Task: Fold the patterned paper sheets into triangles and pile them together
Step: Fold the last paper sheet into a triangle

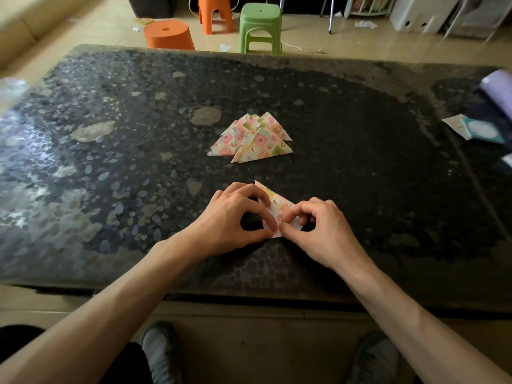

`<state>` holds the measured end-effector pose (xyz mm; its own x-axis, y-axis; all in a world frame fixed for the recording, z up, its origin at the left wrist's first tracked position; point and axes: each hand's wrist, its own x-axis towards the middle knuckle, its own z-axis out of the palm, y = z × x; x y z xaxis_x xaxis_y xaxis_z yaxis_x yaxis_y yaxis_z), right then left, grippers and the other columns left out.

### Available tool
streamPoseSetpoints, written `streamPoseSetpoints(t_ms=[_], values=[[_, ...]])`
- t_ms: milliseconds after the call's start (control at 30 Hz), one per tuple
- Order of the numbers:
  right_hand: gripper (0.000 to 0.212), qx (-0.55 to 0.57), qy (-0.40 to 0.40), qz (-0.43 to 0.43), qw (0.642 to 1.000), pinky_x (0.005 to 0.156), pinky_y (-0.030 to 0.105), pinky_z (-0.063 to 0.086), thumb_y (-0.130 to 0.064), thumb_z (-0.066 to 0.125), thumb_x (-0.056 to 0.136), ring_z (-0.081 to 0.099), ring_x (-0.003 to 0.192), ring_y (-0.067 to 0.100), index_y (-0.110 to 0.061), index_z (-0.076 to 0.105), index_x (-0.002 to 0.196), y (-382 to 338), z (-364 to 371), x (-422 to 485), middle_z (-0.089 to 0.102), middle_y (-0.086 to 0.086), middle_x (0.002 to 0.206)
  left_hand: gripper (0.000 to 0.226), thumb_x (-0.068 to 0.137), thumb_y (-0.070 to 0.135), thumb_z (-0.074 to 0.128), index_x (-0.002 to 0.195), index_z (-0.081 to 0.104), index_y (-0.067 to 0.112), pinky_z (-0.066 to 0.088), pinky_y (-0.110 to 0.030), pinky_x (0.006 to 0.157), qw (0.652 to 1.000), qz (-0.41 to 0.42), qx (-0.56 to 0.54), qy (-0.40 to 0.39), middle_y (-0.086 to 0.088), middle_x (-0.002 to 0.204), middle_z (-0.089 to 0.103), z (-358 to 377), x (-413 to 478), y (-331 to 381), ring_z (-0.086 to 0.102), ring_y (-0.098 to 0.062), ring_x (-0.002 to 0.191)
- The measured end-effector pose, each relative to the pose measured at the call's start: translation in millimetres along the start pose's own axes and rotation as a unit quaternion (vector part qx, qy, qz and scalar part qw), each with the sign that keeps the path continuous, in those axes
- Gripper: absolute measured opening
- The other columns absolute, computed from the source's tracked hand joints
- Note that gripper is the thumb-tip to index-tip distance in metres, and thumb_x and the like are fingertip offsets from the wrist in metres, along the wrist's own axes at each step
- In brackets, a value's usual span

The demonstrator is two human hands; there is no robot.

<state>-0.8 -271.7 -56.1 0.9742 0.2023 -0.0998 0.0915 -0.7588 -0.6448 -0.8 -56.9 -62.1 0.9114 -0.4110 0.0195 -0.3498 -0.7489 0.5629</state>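
Observation:
A patterned paper sheet (pixel 278 205) in pink, green and cream lies on the dark table near its front edge, folded over on itself. My left hand (pixel 235 217) pinches its near left corner, with curled fingers on the paper's left side. My right hand (pixel 318 227) pinches the same near corner from the right, fingers curled over the sheet's right part. Much of the sheet is hidden under both hands. Farther back at the table's middle sits a pile of folded patterned triangles (pixel 253 139), overlapping one another.
The dark speckled table (pixel 138 162) spans the view. At its right edge lie a teal-and-white packet (pixel 476 130) and a purple roll (pixel 496 87). Clear plastic (pixel 11 90) sits at the far left. Orange stools (pixel 169 34) and a green stool (pixel 260 23) stand beyond.

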Motion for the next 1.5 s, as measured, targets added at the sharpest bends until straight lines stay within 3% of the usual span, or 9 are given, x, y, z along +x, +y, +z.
streamPoseSetpoints(t_ms=[300, 433, 633, 967, 1500], values=[[0.013, -0.022, 0.002, -0.017, 1.0, 0.09, 0.034, 0.047, -0.046, 0.077, 0.086, 0.048, 0.106, 0.01, -0.04, 0.066, 0.085, 1.6, 2.6, -0.8, 0.052, -0.019, 0.092, 0.019, 0.083, 0.058, 0.068, 0.098, 0.075, 0.048, 0.035, -0.039, 0.104, 1.0, -0.003, 0.003, -0.002, 0.026, 0.125, 0.05, -0.4, -3.1, 3.2, 0.035, -0.002, 0.131], [0.031, -0.051, -0.005, -0.033, 0.998, 0.085, 0.03, 0.035, -0.066, 0.069, 0.078, 0.043, 0.102, 0.008, -0.039, 0.064, 0.093, 4.2, 5.4, -5.0, 0.05, -0.017, 0.096, 0.013, 0.084, 0.053, 0.072, 0.096, 0.074, 0.049, 0.035, -0.039, 0.104, 1.0, -0.005, 0.003, 0.002, 0.025, 0.124, 0.051, -1.6, -2.5, 3.7, 0.036, -0.003, 0.131], [0.037, -0.075, 0.014, -0.043, 0.996, 0.083, 0.03, 0.033, -0.07, 0.064, 0.076, 0.042, 0.101, 0.009, -0.039, 0.061, 0.095, 4.5, 9.4, -8.5, 0.045, -0.019, 0.094, 0.011, 0.085, 0.051, 0.074, 0.096, 0.074, 0.05, 0.033, -0.037, 0.103, 1.0, -0.007, 0.002, 0.001, 0.027, 0.124, 0.049, -1.2, -2.7, 3.7, 0.035, -0.001, 0.131], [0.038, -0.058, 0.016, -0.018, 0.998, 0.083, 0.03, 0.036, -0.057, 0.08, 0.078, 0.045, 0.102, 0.009, -0.036, 0.058, 0.101, 0.4, 7.1, -8.3, 0.05, -0.018, 0.097, 0.011, 0.085, 0.049, 0.074, 0.096, 0.074, 0.047, 0.033, -0.04, 0.105, 1.0, -0.013, -0.004, 0.002, 0.025, 0.125, 0.051, -0.8, -2.8, 3.3, 0.035, -0.003, 0.132], [0.042, -0.05, -0.019, 0.004, 0.999, 0.086, 0.031, 0.033, -0.049, 0.079, 0.082, 0.044, 0.105, 0.009, -0.04, 0.049, 0.11, -3.5, 1.9, -9.0, 0.048, -0.019, 0.097, 0.012, 0.082, 0.058, 0.071, 0.089, 0.071, 0.049, 0.03, -0.042, 0.108, 0.999, -0.035, -0.019, 0.021, 0.025, 0.124, 0.05, 5.8, -3.6, 5.5, 0.033, -0.003, 0.134]])
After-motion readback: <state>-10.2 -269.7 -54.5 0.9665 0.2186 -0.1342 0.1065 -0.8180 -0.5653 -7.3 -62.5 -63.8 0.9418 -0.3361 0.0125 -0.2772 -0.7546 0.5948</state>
